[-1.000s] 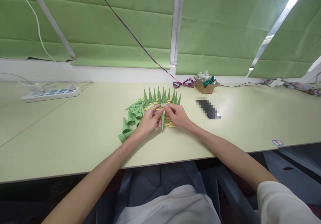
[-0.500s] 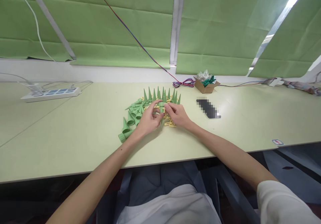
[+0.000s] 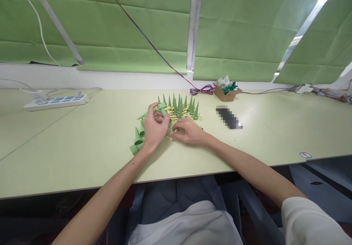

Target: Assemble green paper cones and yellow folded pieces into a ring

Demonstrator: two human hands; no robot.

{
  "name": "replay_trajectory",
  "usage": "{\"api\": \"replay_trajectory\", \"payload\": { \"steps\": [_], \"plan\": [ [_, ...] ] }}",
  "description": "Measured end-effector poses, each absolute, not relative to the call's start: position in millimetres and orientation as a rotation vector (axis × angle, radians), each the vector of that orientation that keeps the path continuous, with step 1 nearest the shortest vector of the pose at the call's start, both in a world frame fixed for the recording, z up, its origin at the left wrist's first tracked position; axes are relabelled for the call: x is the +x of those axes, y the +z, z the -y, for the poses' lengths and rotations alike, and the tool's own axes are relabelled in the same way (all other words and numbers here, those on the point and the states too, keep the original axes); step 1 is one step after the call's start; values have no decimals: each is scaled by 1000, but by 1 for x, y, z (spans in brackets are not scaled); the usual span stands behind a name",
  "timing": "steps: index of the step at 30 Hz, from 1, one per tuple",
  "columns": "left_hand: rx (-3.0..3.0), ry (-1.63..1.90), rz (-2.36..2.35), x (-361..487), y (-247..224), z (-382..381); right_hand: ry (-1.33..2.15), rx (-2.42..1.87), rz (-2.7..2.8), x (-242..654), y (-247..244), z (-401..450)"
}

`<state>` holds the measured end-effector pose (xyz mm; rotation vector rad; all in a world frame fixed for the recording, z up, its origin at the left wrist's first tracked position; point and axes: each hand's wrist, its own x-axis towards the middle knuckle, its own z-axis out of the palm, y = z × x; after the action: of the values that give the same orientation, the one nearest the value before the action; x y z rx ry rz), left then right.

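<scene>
My left hand (image 3: 156,127) is closed round a green plastic watering spike (image 3: 161,107), its round ribbed end up and a small yellow valve piece (image 3: 168,108) at its side. Lower and to the right, my right hand (image 3: 188,130) is over the table with thumb and forefinger curved and apart. By its thumb tip lies a small yellow piece (image 3: 170,138). Behind both hands, several green spikes (image 3: 196,112) stand point up among scattered yellow pieces. More green spikes (image 3: 137,137) lie or stand left of my left hand, partly hidden by it.
A small cardboard box (image 3: 226,94) with clear plastic and green material stands at the back. Beside it lies a coiled red and blue wire (image 3: 202,90). A dark pixelated object (image 3: 228,117) is on the right, and a white power strip (image 3: 57,102) on the far left.
My hands have moved apart. The left has drawn left with the green spike, tilting it; the right has let go of it and come down toward the table.
</scene>
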<state>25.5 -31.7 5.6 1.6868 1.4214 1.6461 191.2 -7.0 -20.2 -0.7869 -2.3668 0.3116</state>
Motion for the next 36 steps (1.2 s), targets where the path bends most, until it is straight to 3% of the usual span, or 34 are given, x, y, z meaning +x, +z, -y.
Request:
{"api": "replay_trajectory", "payload": {
  "steps": [13, 21, 36],
  "plan": [
    [1728, 1519, -1470, 27, 3, 31, 246, -846, 2546, 189, -26, 5],
    [1728, 1407, -1472, 29, 3, 33, 132, -932, 2191, 201, -24, -4],
    [2238, 703, -1546, 26, -18, 27, 114, -1015, 1894, 201, -17, -4]
  ]
}}
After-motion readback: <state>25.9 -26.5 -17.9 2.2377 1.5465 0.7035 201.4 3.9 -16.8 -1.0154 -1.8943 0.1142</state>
